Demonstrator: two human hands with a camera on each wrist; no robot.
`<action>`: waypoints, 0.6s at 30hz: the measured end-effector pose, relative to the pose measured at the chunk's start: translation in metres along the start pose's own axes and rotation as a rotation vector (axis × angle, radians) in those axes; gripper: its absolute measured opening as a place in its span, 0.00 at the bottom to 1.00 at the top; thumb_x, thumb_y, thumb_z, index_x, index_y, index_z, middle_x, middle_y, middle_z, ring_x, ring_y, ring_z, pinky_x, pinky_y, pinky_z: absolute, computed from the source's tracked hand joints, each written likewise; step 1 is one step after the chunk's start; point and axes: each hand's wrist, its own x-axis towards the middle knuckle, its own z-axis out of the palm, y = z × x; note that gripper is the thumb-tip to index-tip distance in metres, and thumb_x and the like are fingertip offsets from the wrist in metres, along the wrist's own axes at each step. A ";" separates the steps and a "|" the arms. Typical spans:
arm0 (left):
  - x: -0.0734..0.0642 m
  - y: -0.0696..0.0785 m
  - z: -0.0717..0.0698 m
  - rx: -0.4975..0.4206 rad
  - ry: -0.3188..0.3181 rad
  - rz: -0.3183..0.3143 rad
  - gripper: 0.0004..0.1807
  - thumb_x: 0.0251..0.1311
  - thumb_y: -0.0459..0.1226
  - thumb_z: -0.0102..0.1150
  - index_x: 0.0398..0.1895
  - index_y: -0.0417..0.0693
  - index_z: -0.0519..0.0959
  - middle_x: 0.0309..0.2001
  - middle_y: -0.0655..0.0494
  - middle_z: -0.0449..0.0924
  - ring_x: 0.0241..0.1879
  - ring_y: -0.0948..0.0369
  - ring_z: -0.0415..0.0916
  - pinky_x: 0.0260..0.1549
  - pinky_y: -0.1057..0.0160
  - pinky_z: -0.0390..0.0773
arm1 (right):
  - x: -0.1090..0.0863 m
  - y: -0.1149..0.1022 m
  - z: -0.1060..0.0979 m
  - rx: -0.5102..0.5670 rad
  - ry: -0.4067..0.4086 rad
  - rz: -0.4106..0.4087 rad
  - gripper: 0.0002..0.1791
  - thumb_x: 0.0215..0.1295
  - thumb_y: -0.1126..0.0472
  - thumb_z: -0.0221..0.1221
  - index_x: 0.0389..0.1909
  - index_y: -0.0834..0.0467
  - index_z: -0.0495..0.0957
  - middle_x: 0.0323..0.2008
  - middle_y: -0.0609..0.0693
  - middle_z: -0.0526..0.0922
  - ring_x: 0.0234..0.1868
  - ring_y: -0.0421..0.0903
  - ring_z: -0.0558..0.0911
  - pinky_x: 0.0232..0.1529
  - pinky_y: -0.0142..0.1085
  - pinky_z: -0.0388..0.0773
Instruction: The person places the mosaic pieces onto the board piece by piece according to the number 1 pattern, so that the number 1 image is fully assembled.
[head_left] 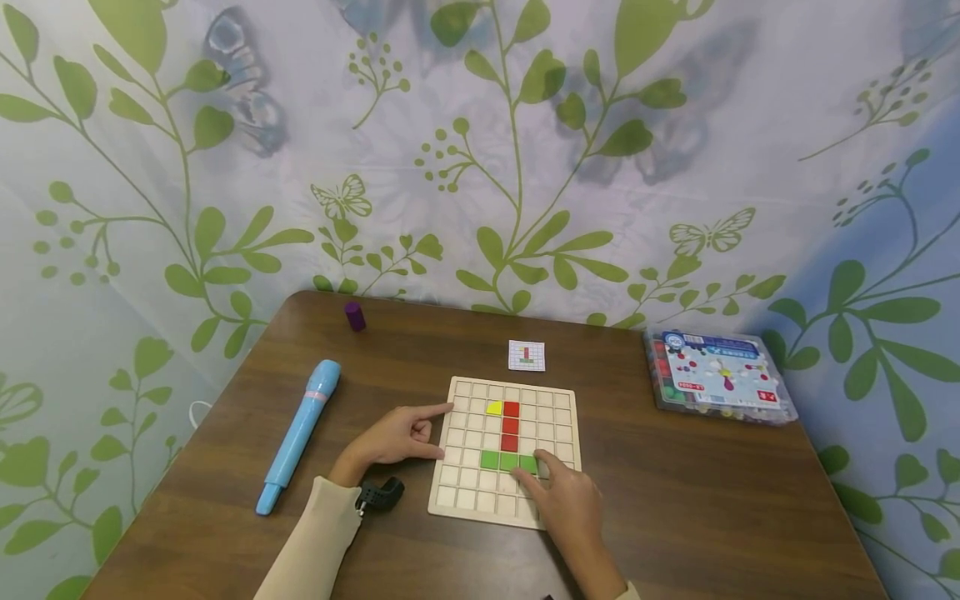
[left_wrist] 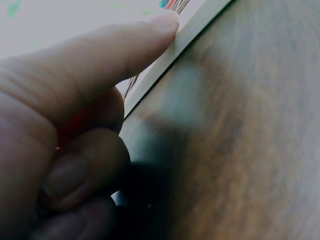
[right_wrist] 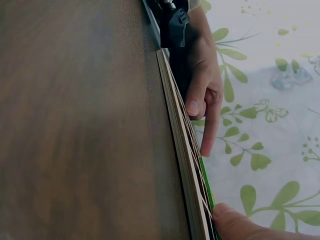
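Observation:
A wooden grid board (head_left: 465,498) lies on the table. On it, three red square tiles (head_left: 510,426) form a column, with a yellow quarter-round tile (head_left: 494,407) left of the top one. Below runs a row of green square tiles (head_left: 489,460). My left hand (head_left: 393,435) touches the board's left edge with outstretched index finger and thumb; its other fingers are curled. Over the board's lower right, my right hand (head_left: 572,500) pinches the rightmost green tile (head_left: 528,464) between thumb and index finger. The right wrist view shows the right thumb (right_wrist: 231,220) beside the board's rim.
Behind the board lies a small pattern card (head_left: 527,356) with a matching coloured figure. A clear plastic box (head_left: 723,375) stands at the back right. To the left are a blue microphone-shaped object (head_left: 300,433) and a purple cylinder (head_left: 356,317). A patterned cloth hangs behind.

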 end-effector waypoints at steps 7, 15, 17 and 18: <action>0.000 0.000 0.001 -0.008 0.003 -0.018 0.44 0.59 0.43 0.75 0.78 0.51 0.65 0.20 0.66 0.62 0.20 0.69 0.58 0.27 0.69 0.64 | -0.001 0.002 0.001 0.005 0.024 -0.031 0.24 0.50 0.39 0.76 0.41 0.52 0.89 0.08 0.39 0.70 0.14 0.36 0.64 0.15 0.35 0.64; 0.003 0.001 0.008 -0.012 -0.002 -0.030 0.44 0.59 0.43 0.75 0.78 0.53 0.65 0.19 0.66 0.61 0.20 0.69 0.58 0.27 0.69 0.65 | -0.007 0.009 -0.003 0.025 0.063 -0.054 0.20 0.48 0.45 0.78 0.39 0.52 0.89 0.13 0.43 0.80 0.17 0.46 0.80 0.17 0.38 0.68; 0.003 0.001 0.011 -0.012 -0.002 -0.030 0.44 0.59 0.44 0.75 0.78 0.53 0.65 0.19 0.66 0.61 0.20 0.69 0.58 0.28 0.69 0.65 | -0.008 0.010 -0.004 0.025 0.062 -0.057 0.20 0.48 0.46 0.78 0.39 0.52 0.89 0.13 0.44 0.79 0.17 0.48 0.80 0.18 0.40 0.70; 0.003 0.001 0.011 -0.013 -0.002 -0.032 0.44 0.59 0.43 0.75 0.78 0.53 0.65 0.19 0.66 0.61 0.21 0.68 0.58 0.28 0.69 0.65 | -0.009 0.010 -0.005 0.023 0.065 -0.057 0.19 0.48 0.47 0.79 0.39 0.52 0.89 0.13 0.44 0.80 0.18 0.48 0.80 0.19 0.40 0.70</action>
